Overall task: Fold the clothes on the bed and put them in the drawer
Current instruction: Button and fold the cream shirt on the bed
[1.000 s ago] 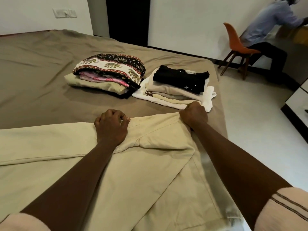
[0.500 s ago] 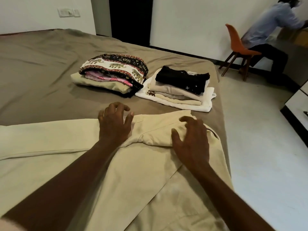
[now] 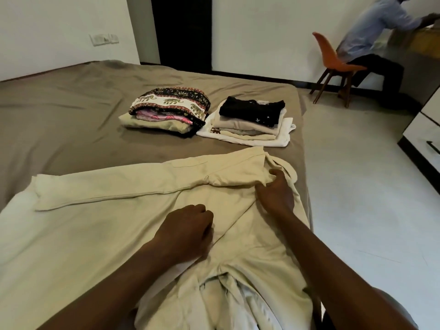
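A cream shirt lies spread on the near part of the brown bed, one sleeve folded across its top. My left hand rests on the shirt's middle with its fingers curled onto the cloth. My right hand pinches the folded shoulder edge near the bed's right side. Farther back sit two folded stacks: a patterned pile with elephant print on top and a pale pile topped by a black garment.
White drawer fronts stand at the right edge of the white floor. A person in a blue shirt sits on an orange chair at the back right. A dark doorway lies behind the bed.
Both hands left the sleeve's top edge. My left hand drew back to the shirt's middle and curled. My right hand moved right and took the shoulder edge. The view shifted left.
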`<state>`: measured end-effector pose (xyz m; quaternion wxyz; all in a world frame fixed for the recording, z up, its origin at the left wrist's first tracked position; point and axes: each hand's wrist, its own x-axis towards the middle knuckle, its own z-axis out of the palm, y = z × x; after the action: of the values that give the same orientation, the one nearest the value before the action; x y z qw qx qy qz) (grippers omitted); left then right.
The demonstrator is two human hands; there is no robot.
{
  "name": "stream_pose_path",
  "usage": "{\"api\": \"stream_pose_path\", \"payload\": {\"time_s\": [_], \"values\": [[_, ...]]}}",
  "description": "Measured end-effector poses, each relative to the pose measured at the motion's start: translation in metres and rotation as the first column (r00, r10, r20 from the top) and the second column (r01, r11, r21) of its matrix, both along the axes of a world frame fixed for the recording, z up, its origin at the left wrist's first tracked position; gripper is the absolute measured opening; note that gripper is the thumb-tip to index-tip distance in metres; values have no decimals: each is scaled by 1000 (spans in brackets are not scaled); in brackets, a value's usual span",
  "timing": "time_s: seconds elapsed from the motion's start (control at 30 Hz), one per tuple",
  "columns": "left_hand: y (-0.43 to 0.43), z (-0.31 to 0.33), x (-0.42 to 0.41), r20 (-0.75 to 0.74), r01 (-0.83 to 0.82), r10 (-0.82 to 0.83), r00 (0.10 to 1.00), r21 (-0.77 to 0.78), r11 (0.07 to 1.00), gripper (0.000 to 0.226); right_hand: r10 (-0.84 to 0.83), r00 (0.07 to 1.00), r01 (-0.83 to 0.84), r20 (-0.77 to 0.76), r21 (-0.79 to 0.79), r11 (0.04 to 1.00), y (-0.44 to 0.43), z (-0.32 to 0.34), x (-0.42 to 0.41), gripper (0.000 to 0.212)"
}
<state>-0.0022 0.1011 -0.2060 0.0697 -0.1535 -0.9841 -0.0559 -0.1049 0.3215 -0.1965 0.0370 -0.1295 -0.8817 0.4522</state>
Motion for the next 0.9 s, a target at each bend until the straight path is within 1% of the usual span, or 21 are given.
{"api": "stream_pose_path", "payload": {"time_s": [0.03, 0.1, 0.17, 0.23, 0.27, 0.33, 0.37, 0.43, 0.47, 0.5, 0.53, 0.57, 0.6, 0.63, 0.67, 0.7, 0.73, 0.77, 0.83, 0.87, 0.9], "values": [[3, 7, 3, 22, -6, 6, 1000, 28, 1000, 23, -10, 1000, 10, 6, -50, 999, 0, 3, -2, 55], [10, 25, 10, 78, -12, 1, 997, 138, 990, 18, -50, 999, 52, 14, -198, 979, 3, 7, -5, 50], [15, 42, 17, 140, -15, -35, 990, 340, 940, 17, -104, 994, 110, 37, -330, 938, 9, 7, -12, 48], [20, 57, 24, 222, -52, -95, 970, 578, 814, 20, -108, 991, 131, 78, -425, 896, 17, 9, -19, 39], [23, 65, 26, 252, -74, -127, 959, 660, 747, 22, -89, 991, 126, 101, -460, 879, 20, 12, -20, 32], [28, 72, 27, 317, -149, -153, 936, 752, 642, 24, -33, 990, 97, 139, -480, 872, 24, 18, -22, 14], [31, 74, 26, 355, -205, -136, 925, 767, 608, 26, 4, 986, 74, 166, -463, 883, 26, 21, -22, 12], [39, 75, 24, 414, -285, -93, 906, 757, 588, 30, 88, 971, 9, 221, -403, 915, 24, 26, -20, 23], [42, 76, 23, 428, -291, -88, 900, 738, 609, 32, 120, 964, -23, 238, -373, 927, 22, 26, -19, 27], [46, 78, 24, 441, -282, -81, 894, 692, 664, 36, 147, 957, -54, 250, -346, 937, 22, 25, -19, 30], [49, 80, 24, 457, -260, -50, 888, 589, 765, 42, 165, 953, -78, 252, -322, 943, 21, 23, -19, 35], [51, 80, 25, 472, -222, -2, 882, 419, 880, 50, 172, 956, -97, 239, -298, 950, 21, 20, -18, 45], [53, 79, 26, 476, -164, 47, 878, 208, 964, 57, 161, 964, -99, 212, -278, 956, 21, 18, -17, 55], [55, 76, 27, 466, -107, 89, 880, 12, 994, 61, 136, 974, -87, 180, -253, 963, 21, 16, -17, 62], [57, 72, 28, 458, -64, 109, 882, -114, 991, 59, 111, 982, -75, 149, -230, 970, 21, 15, -16, 66], [58, 70, 29, 463, -49, 113, 879, -148, 988, 54, 90, 988, -62, 128, -204, 977, 21, 16, -15, 68], [58, 71, 31, 472, -64, 111, 874, -114, 991, 47, 74, 990, -52, 120, -180, 982, 22, 17, -15, 68], [58, 74, 33, 481, -100, 109, 870, -44, 994, 43, 67, 991, -47, 118, -166, 985, 23, 17, -15, 69], [55, 87, 30, 502, -176, 83, 861, 142, 974, 49, 62, 990, -40, 127, -165, 985, 25, 17, -14, 70], [53, 96, 28, 520, -216, 56, 852, 251, 944, 52, 65, 989, -43, 133, -165, 985, 25, 16, -14, 73], [51, 104, 25, 546, -251, 3, 837, 381, 890, 50, 73, 988, -52, 134, -155, 987, 25, 16, -14, 76]]}}
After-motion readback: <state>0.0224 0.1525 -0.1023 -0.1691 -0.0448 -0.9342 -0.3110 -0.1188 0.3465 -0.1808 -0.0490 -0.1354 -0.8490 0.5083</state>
